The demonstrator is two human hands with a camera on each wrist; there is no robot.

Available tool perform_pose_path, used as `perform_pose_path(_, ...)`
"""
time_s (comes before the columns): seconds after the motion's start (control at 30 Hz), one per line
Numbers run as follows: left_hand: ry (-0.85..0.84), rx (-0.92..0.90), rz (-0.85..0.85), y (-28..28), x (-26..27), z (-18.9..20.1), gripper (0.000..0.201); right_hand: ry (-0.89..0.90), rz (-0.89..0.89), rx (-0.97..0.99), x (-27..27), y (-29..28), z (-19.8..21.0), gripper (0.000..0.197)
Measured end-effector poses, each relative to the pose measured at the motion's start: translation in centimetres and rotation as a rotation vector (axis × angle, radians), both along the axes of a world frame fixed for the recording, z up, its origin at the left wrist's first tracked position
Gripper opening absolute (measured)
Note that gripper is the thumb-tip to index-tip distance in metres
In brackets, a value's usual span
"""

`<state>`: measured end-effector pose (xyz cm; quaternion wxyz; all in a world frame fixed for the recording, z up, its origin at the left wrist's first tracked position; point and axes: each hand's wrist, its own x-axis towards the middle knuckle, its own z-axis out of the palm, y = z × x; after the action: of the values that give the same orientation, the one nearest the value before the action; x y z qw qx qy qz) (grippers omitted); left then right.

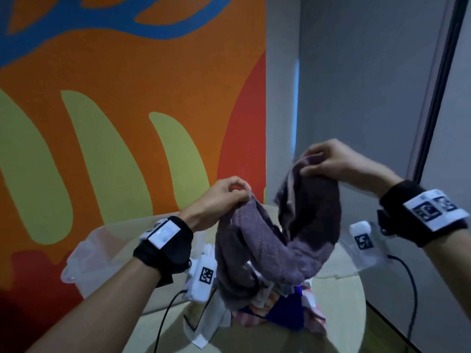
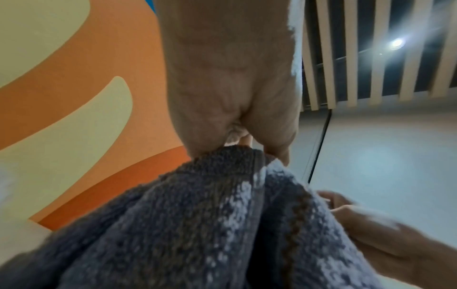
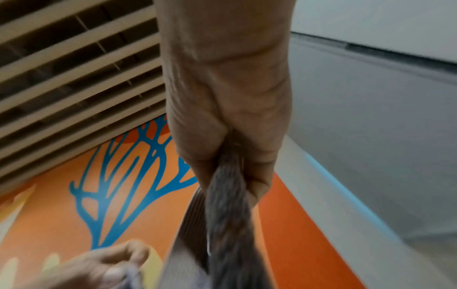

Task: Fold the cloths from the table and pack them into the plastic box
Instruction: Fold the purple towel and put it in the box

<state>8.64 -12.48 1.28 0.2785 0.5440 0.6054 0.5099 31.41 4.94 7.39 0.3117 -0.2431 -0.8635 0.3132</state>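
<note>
Still unfolded: purple towel [image 1: 280,240] pinched aloft by left hand [image 1: 219,200] and right hand [image 1: 328,159], cloth pile [image 1: 275,309] left at six o'clock, plastic box [image 1: 86,253] at nine, seemingly unfilled.

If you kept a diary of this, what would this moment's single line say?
stage: lifting | left hand: grip on purple towel | right hand: grip on other end | towel sags above cloth pile | plastic box: left, on table

Purple-grey knit towel [image 1: 277,240] held up bunched, sagging in a U over a cloth pile [image 1: 257,312]; clear plastic box [image 1: 86,256] left.
</note>
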Motion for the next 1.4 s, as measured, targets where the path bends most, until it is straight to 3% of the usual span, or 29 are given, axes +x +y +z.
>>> perform_pose_path(0.27,0.22,0.09,-0.094,0.1,2.3,2.0,0.013,-0.139,0.361,-0.317,-3.5,-4.4,-3.9,0.031)
perform_pose_path(0.33,0.25,0.098,-0.071,-0.1,2.2,1.9,0.012,-0.183,0.377,-0.343,-3.7,-4.9,-4.6,0.024)
perform_pose_path(0.43,0.257,0.052,-0.049,-0.7,1.6,1.1,0.011,-0.122,0.313,-0.239,-3.6,-4.7,-4.6,0.014)
perform_pose_path(0.6,0.244,-0.133,-0.12,-1.0,1.2,-1.5,0.024,-0.118,0.221,-0.009,-2.8,-3.6,-2.7,0.035)
perform_pose_path(0.77,0.548,-0.272,-0.101,-1.6,-0.2,-1.6,0.036,-0.052,0.066,0.186,-2.4,-1.8,-2.8,0.033)
perform_pose_path(0.9,0.665,-0.325,0.012,-2.4,-1.3,-0.7,0.013,0.066,-0.052,0.2,-1.3,-0.6,-2.5,0.02)
perform_pose_path(0.93,0.66,-0.337,0.048,-2.6,-1.8,-0.6,0.005,0.099,-0.065,0.195,-1.0,-0.4,-2.3,0.021)
perform_pose_path(1.0,0.621,-0.323,0.087,-3.0,-2.7,-0.4,0.021,0.141,-0.094,0.178,-0.4,0.4,-1.9,0.017)
perform_pose_path(1.07,0.556,-0.288,0.108,-3.4,-3.2,0.1,0.019,0.153,-0.118,0.163,0.1,1.2,-1.8,0.015)
perform_pose_path(1.2,0.455,-0.169,0.095,-4.7,-3.8,0.9,0.019,0.162,-0.138,0.127,1.2,2.6,-2.2,0.013)
perform_pose_path(1.4,0.354,-0.127,-0.002,-6.1,-3.9,1.1,0.019,0.153,-0.167,0.058,2.0,3.9,-3.2,0.013)
